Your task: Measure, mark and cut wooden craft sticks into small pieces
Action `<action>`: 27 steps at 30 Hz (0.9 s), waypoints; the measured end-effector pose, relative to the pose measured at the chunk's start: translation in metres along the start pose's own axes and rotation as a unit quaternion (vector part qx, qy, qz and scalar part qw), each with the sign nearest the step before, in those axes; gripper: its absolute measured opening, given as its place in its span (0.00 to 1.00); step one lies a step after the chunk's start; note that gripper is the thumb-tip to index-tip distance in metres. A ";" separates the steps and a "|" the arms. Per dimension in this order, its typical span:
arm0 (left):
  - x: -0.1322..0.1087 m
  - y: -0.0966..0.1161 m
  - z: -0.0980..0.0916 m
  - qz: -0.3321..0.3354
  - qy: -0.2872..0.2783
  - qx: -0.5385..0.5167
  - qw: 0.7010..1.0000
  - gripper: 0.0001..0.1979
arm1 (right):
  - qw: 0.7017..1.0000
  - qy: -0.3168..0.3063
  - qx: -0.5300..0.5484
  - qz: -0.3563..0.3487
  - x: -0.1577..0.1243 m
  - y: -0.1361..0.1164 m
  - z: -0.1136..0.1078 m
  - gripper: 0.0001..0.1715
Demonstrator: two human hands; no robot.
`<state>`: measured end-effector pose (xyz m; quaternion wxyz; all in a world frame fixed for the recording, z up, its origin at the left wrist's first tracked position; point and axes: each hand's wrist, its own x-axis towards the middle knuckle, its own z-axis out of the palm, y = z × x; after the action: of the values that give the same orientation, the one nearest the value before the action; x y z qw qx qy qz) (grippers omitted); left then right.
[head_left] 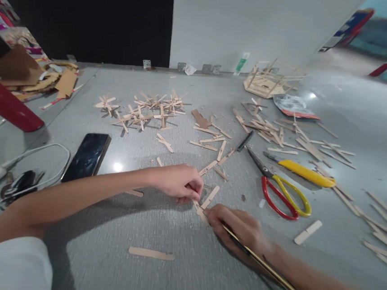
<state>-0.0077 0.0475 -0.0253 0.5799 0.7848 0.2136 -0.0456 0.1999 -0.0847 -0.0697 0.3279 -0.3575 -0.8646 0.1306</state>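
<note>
The left hand [182, 183] pinches a flat, notched wooden stick [200, 213]; the right hand [237, 226] grips a slender, gold-and-black rod [260, 262].

Cool, even light here, bright enough to read the sticks [152, 253] clearly. And there's glare: one hot white spot beside the phone [88, 156], another far right, where the worktop [179, 286] washes out into pale sheen! A broad, soft shadow spreads below the left arm [99, 189], on the near side. The black panel [102, 26] swallows its light. Right wrist [270, 249], slightly smeared; right-hand background, badly blurred, wide-angle stretch skewing the edges.
</note>
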 end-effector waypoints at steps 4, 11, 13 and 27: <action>0.000 -0.001 0.000 0.000 0.002 0.001 1.000 0.12 | 1.000 -0.007 0.006 -0.002 0.002 0.000 -0.002 0.12; 0.000 0.000 0.000 -0.008 -0.007 -0.013 1.000 0.11 | 1.000 -0.009 0.008 0.000 0.004 -0.001 -0.003 0.11; 0.000 0.000 0.000 -0.006 -0.005 -0.009 1.000 0.12 | 1.000 -0.008 0.008 -0.005 0.005 -0.001 -0.004 0.11; -0.001 0.007 0.002 -0.030 0.004 0.016 0.999 0.13 | 0.999 -0.029 -0.008 -0.034 0.008 -0.003 -0.004 0.11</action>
<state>-0.0054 0.0438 -0.0196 0.5651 0.7872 0.2388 -0.0635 0.1968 -0.0813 -0.0614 0.3043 -0.3267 -0.8863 0.1231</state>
